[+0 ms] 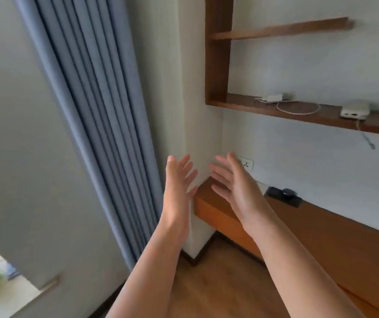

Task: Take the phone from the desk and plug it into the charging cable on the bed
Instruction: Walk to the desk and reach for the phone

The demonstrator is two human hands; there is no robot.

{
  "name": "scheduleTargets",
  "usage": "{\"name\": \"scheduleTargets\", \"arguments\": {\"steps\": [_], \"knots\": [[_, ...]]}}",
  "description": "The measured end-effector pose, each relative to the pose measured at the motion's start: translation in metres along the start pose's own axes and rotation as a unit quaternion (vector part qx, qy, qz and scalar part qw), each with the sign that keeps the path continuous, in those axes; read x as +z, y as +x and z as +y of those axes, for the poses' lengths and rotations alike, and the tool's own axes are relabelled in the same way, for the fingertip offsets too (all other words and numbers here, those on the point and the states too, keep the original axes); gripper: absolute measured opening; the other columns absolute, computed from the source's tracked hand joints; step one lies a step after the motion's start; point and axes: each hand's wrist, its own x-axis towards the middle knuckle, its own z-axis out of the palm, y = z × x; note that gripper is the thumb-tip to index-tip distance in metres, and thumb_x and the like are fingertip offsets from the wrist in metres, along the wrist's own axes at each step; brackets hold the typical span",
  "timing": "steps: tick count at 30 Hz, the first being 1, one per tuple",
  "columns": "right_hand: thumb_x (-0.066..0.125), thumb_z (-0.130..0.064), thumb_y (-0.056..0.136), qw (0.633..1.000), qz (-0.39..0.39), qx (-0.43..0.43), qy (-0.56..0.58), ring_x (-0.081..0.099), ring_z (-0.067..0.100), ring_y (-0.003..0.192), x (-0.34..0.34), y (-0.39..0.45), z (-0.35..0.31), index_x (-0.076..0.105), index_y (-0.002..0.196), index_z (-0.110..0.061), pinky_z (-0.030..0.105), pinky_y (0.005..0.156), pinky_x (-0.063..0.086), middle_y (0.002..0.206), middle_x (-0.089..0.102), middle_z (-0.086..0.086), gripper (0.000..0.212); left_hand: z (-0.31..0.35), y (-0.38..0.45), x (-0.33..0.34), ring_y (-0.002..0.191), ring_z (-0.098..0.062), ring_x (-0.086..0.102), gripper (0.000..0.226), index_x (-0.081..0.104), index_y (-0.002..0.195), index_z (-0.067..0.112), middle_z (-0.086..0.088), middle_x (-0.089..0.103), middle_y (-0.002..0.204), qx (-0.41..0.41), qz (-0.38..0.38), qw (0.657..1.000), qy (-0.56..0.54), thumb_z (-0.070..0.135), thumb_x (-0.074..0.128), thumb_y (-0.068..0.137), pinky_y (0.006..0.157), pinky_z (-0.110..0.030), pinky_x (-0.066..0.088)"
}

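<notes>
Both empty hands, left hand (177, 189) and right hand (234, 184), well apart from phone (283, 196).

Smooth brown wooden desk (321, 228) and shelves (298, 113), matt blue, seemingly cloth curtain (97, 134).

Head view, tilted, facing room corner, desk (310, 226) close below

Both bare forearms extended forward. Left hand (177, 180) and right hand (234, 180) were raised, palms facing, fingers straight and spread, holding nothing.
</notes>
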Motion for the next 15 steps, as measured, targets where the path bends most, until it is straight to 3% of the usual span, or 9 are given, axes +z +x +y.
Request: {"name": "scheduleTargets", "arguments": {"steps": [7, 15], "knots": [[0.029, -0.054, 0.097, 0.993, 0.117, -0.033, -0.014, 0.049, 0.012, 0.125, -0.098, -0.032, -0.023, 0.043, 0.141, -0.024, 0.038, 0.107, 0.039, 0.140, 0.052, -0.003, 0.055, -0.027, -0.015, 0.100, 0.126, -0.011, 0.053, 0.066, 0.050, 0.140, 0.031, 0.006, 0.052, 0.144, -0.019, -0.100, 0.995, 0.016, 0.069, 0.025, 0.092, 0.111, -0.043, 0.037], [0.032, -0.050, 0.098, 0.977, 0.210, -0.031, 0.031, 0.051, 0.015, 0.123, -0.182, -0.071, -0.026, 0.050, 0.133, -0.025, 0.033, 0.099, 0.042, 0.134, 0.056, -0.002, 0.046, -0.054, -0.039, 0.186, 0.127, -0.013, 0.054, 0.073, 0.052, 0.136, 0.036, 0.008, 0.053, 0.144, -0.032, -0.170, 0.984, 0.050, 0.076, 0.029, 0.080, 0.112, -0.044, 0.037]]}}
